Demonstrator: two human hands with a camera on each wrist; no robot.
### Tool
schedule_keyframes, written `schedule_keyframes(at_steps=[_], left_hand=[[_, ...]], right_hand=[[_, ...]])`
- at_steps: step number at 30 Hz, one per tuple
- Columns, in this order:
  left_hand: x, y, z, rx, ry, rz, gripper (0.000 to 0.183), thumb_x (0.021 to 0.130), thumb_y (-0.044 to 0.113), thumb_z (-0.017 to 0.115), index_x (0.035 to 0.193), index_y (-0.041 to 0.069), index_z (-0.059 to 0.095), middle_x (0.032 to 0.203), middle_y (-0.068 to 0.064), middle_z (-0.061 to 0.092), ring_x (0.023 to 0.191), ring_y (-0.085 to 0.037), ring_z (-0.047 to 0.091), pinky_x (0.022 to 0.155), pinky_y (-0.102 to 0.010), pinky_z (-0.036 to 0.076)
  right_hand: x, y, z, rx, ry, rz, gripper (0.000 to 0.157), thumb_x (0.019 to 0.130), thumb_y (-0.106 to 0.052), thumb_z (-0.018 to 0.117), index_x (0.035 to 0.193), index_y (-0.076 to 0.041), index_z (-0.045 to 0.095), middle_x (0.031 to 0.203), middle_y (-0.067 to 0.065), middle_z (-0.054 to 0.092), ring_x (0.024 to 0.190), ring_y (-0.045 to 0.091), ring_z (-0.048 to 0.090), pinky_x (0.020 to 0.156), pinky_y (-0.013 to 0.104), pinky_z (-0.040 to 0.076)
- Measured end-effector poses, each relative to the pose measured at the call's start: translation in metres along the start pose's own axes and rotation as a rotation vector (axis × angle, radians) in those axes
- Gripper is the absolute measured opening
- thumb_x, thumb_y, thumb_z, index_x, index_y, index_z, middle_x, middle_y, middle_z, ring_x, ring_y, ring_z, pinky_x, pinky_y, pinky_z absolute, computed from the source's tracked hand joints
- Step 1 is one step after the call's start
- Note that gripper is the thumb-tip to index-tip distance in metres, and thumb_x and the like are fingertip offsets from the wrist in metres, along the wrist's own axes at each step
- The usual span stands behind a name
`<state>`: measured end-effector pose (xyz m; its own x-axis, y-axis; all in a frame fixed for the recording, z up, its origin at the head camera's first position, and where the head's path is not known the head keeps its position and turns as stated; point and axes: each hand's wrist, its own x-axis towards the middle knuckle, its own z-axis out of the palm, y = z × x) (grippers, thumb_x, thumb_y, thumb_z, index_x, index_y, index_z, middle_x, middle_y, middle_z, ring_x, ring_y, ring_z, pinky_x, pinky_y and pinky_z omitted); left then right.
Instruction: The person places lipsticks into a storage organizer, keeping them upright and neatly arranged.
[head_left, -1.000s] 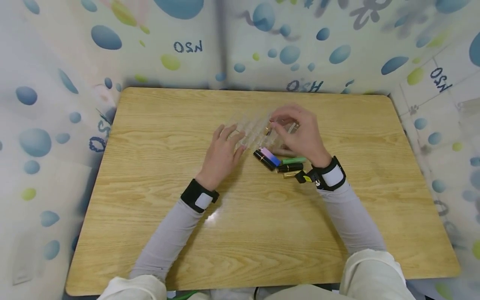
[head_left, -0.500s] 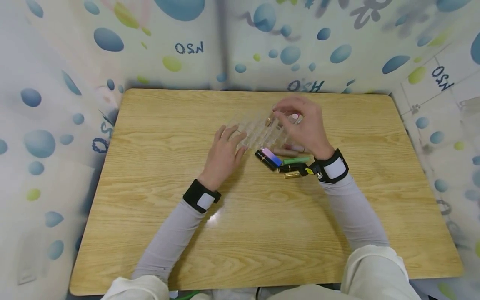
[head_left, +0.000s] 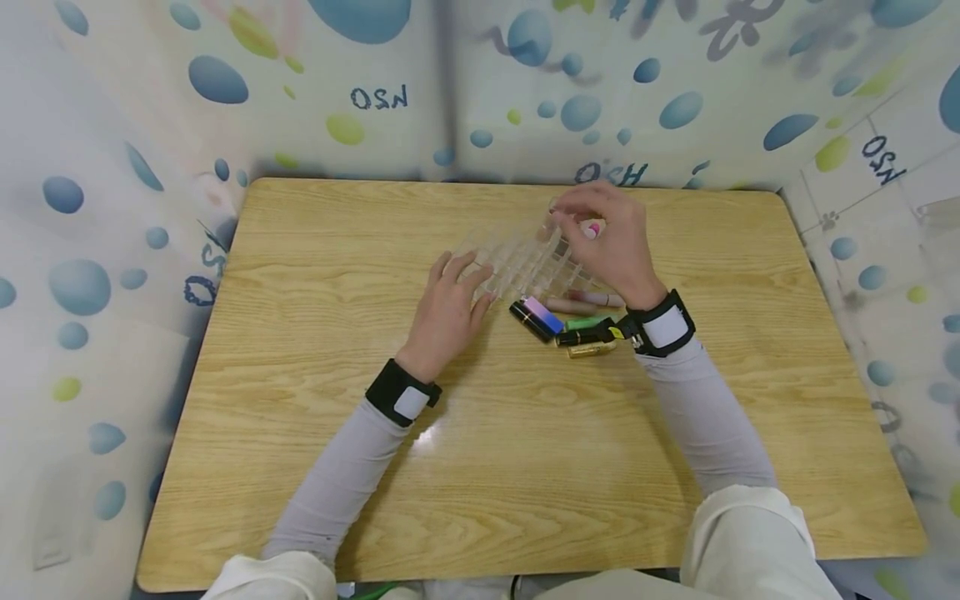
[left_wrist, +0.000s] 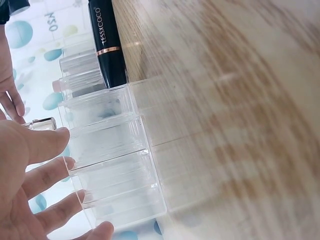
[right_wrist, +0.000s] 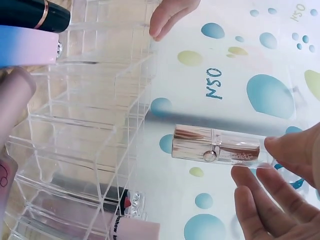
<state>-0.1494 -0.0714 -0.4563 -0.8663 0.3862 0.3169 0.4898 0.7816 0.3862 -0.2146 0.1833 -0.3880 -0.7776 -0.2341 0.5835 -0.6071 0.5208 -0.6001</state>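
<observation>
A clear plastic organizer (left_wrist: 107, 140) with a grid of compartments stands on the table. My left hand (head_left: 444, 317) rests at its left end, fingers spread and fingertips touching its upper edge. Above the back of the organizer, my right hand (head_left: 611, 242) pinches a transparent lipstick tube (right_wrist: 215, 147) by one end, between thumb and fingertips. The tube is apart from the compartments. Two lipsticks sit in the organizer at its right side: one with a pink end (right_wrist: 135, 228) and one with a clear faceted end (right_wrist: 137, 204).
In front of the organizer lie several lipsticks: a black one (head_left: 531, 322), a pink-to-blue one (head_left: 543, 315), a green one (head_left: 587, 323), a gold one (head_left: 591, 351) and a mauve one (head_left: 572, 306). The wooden table (head_left: 480, 483) meets patterned walls behind and beside it.
My right hand has risen and moved slightly toward the back with the lipstick tube, uncovering more of the organizer and the lipsticks. The left hand has stayed at the organizer.
</observation>
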Motion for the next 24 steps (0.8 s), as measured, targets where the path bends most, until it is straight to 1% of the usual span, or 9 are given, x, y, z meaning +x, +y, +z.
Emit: schedule_keyframes(at_steps=[2,5,11,19,24], left_hand=[[0.0,0.0,0.0,0.0,-0.002,0.001,0.037,0.105,0.02,0.07,0.137,0.001,0.07,0.144,-0.023,0.065,0.147,-0.035,0.051,0.132,-0.052,0.028],[0.0,-0.001,0.001,0.0,0.002,0.002,0.037,0.104,0.02,0.071,0.137,0.001,0.07,0.144,-0.023,0.065,0.147,-0.036,0.051,0.132,-0.052,0.028],[0.0,-0.001,0.001,0.006,0.006,0.006,0.037,0.105,0.021,0.07,0.136,0.001,0.07,0.144,-0.023,0.064,0.147,-0.036,0.052,0.132,-0.052,0.028],[-0.001,-0.001,0.0,-0.004,0.008,0.005,0.036,0.104,0.018,0.071,0.136,0.001,0.07,0.144,-0.023,0.064,0.147,-0.035,0.051,0.132,-0.052,0.028],[-0.001,-0.002,0.001,0.004,0.014,0.011,0.036,0.105,0.019,0.07,0.136,0.001,0.07,0.142,-0.023,0.066,0.146,-0.035,0.052,0.132,-0.052,0.029]], right_hand=[[0.002,0.001,0.0,-0.012,0.003,0.009,0.009,0.097,-0.005,0.077,0.102,-0.001,0.083,0.107,0.015,0.077,0.091,0.028,0.074,0.081,0.037,0.061],[0.005,0.004,-0.001,-0.03,0.005,0.011,0.01,0.097,-0.006,0.076,0.103,0.0,0.082,0.106,0.017,0.077,0.092,0.03,0.074,0.081,0.044,0.062],[0.01,0.012,-0.001,-0.024,-0.002,0.021,0.009,0.096,-0.004,0.076,0.102,0.001,0.082,0.104,0.017,0.076,0.09,0.032,0.076,0.084,0.048,0.065],[0.011,0.018,0.001,-0.039,-0.006,0.058,0.009,0.096,-0.003,0.077,0.101,0.001,0.082,0.105,0.018,0.074,0.087,0.033,0.077,0.084,0.05,0.066],[0.01,0.022,0.002,-0.034,-0.02,0.086,0.01,0.096,-0.002,0.076,0.103,0.002,0.082,0.105,0.02,0.073,0.09,0.034,0.076,0.086,0.05,0.065]])
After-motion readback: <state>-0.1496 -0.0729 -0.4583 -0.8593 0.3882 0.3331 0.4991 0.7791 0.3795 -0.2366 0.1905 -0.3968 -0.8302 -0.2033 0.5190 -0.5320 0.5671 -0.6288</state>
